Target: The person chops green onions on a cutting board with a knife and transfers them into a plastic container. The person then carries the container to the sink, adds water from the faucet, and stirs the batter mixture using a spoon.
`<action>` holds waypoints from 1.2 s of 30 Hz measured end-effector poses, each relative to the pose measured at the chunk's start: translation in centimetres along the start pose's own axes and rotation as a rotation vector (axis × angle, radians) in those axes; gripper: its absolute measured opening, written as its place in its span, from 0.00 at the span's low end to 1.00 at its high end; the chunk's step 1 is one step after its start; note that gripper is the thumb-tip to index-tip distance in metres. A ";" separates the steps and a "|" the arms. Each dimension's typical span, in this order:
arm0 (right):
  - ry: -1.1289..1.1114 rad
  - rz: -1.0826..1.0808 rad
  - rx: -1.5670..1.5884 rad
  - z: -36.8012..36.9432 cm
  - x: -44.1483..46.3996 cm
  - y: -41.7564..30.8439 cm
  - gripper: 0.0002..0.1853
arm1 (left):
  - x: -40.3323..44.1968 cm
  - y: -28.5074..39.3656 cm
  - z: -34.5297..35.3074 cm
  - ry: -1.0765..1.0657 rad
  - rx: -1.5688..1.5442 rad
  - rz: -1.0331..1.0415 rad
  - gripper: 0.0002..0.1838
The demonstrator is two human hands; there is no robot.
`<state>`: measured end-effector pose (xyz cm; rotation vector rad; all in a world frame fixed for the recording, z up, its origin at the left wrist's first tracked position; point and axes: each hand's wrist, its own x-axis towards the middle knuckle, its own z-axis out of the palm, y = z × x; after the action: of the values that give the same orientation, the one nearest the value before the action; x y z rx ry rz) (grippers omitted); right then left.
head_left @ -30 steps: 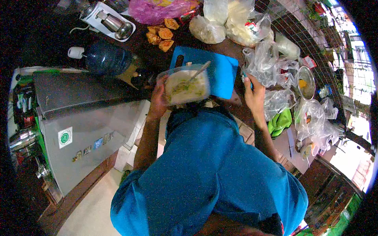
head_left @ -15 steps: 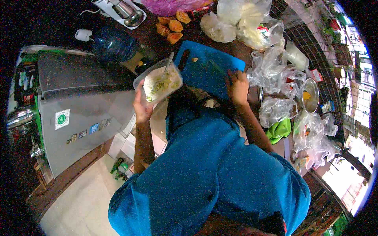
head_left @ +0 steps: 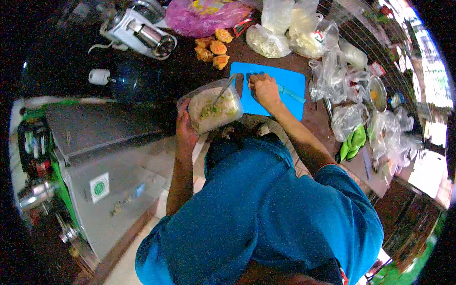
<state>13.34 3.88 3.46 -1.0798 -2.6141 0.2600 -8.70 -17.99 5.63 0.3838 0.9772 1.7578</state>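
My left hand point(head_left: 186, 122) grips the side of a clear plastic container point(head_left: 227, 120) that holds a pale, flour-like food with chopped green bits. A metal spoon point(head_left: 223, 91) leans in it, handle over the rim. The container is beside the left edge of a blue cutting board point(head_left: 295, 80). Above the board's left half is my right hand point(head_left: 264, 92), fingers curled down and closed; whatever they hold is hidden. A teal strip like a knife blade point(head_left: 291, 94) lies across the board, extending from beneath this hand; I cannot tell whether the hand touches it.
Orange-brown pieces of food point(head_left: 218, 47) lie beyond the board, near a pink plastic bag point(head_left: 204, 18). Clear bags point(head_left: 327, 80) and a metal bowl point(head_left: 377, 92) line the right side. A kitchen scale point(head_left: 137, 32) stands at upper left, and a grey fridge point(head_left: 114, 161) at left.
My right hand has moved from the board's right edge to its left half, curling its fingers. A small pale piece there is now hidden. The container appears lower and further right as the view shifts.
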 end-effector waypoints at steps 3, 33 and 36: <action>0.005 0.129 0.214 -1.5 0.0 -1.3 0.07 | 1.8 0.5 -1.1 -0.041 0.006 -0.070 0.34; 0.343 0.392 0.562 -21.1 -5.3 7.6 0.12 | 8.8 -5.7 16.3 -0.422 0.571 -0.010 0.27; 0.341 0.379 0.408 -23.1 -9.9 5.5 0.10 | 7.2 -6.6 18.4 -0.470 0.625 -0.010 0.26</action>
<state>31.48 1.90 21.53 -1.3202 -1.9368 0.6031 4.65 -2.79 10.58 1.1279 1.1503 1.2287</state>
